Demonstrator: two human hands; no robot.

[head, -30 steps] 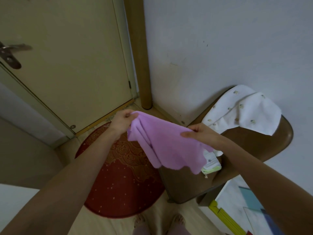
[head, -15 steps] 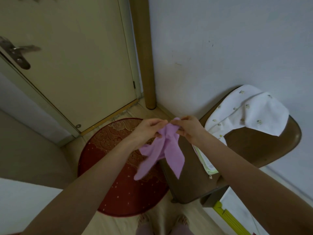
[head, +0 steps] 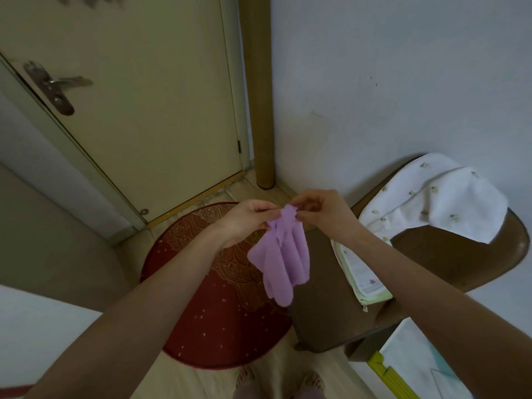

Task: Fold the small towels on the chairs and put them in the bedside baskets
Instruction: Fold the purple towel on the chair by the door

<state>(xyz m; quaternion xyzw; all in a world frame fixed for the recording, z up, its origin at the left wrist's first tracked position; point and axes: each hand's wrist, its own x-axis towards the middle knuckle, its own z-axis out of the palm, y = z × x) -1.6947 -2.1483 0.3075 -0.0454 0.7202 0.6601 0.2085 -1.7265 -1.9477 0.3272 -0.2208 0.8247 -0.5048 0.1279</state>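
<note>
2 hands, left hand (head: 244,221) and right hand (head: 322,210), fingers pinching 1 purple towel (head: 283,254) (hanging), 1 white towel (head: 437,203) on 1 chair (head: 460,260)

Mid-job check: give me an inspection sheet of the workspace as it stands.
Surface: brown chair against the wall; wooden floor.
Job's things: purple towel hangs doubled in the air; white towel draped over the chair back; green-edged cloth on the seat. Baskets: nothing seen.
Clutter: red rug on the floor.
Grippers: left hand and right hand pinch the purple towel's top.
Cables: nothing seen.
Surroundings: closed door, round post, white wall.
</note>
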